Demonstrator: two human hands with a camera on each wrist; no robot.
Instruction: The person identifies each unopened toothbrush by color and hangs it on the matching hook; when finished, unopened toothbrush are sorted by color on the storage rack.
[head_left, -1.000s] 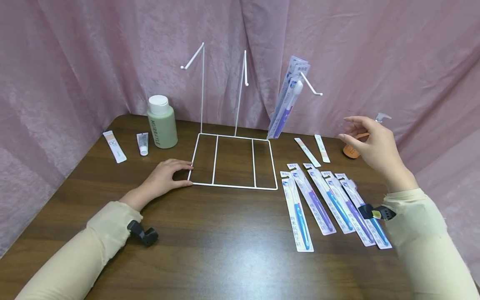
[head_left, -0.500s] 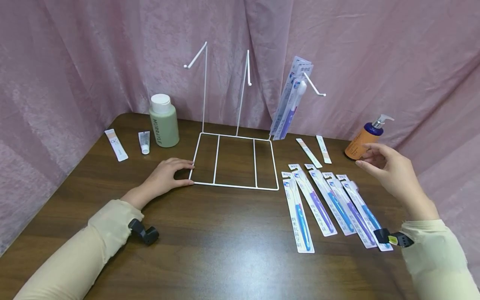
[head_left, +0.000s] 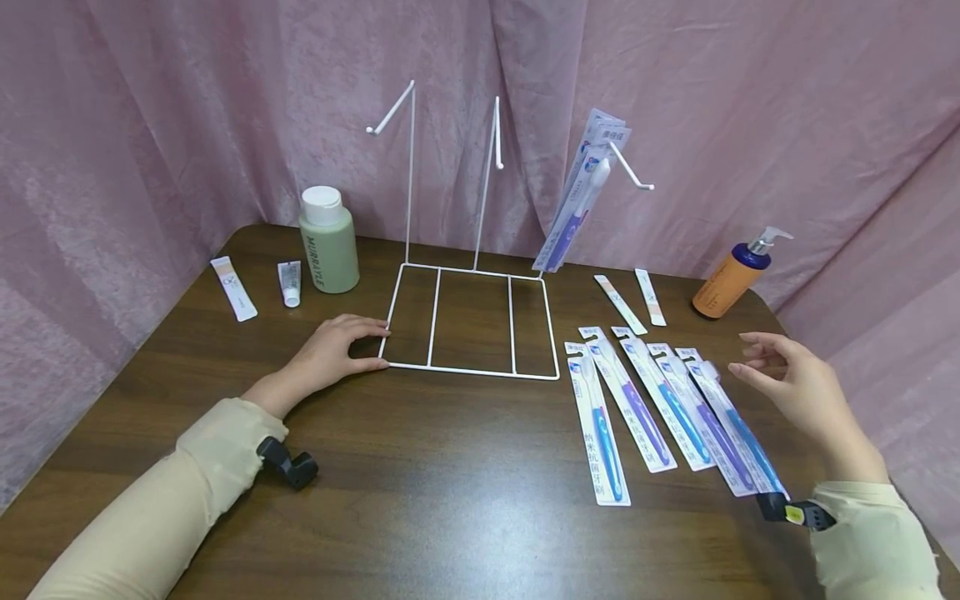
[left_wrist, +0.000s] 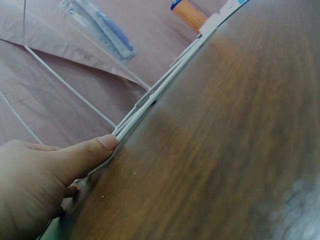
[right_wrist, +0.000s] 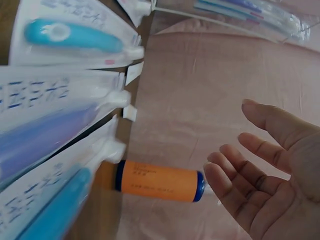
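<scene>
Judging by the packs already hung and those lying loose, the step in hand looks like fetching another toothbrush for the white wire display rack (head_left: 472,371). Several clear-and-lilac carded toothbrush packs (head_left: 581,200) hang on its right white wire hook (head_left: 630,171), overlapping too much to count with confidence. Five flat white-backed toothbrush packs (head_left: 667,396) with blue or purple handles lie fanned on the dark brown wooden table (head_left: 450,475), to the right of the rack. The left hand (head_left: 326,354) rests at the rack's left front corner, thumb and fingers stretched out and touching the wire. The right hand (head_left: 798,387) holds nothing, its fingers loosely bent with the thumb apart. The nearest pack, the blue-handled rightmost toothbrush pack (head_left: 738,425), lies just beside it, to its left and lower. The next move probably calls for lowering the right hand leftward and pinching the card by an edge, keeping its hanging slot free, while the left hand steadies the frame.
</scene>
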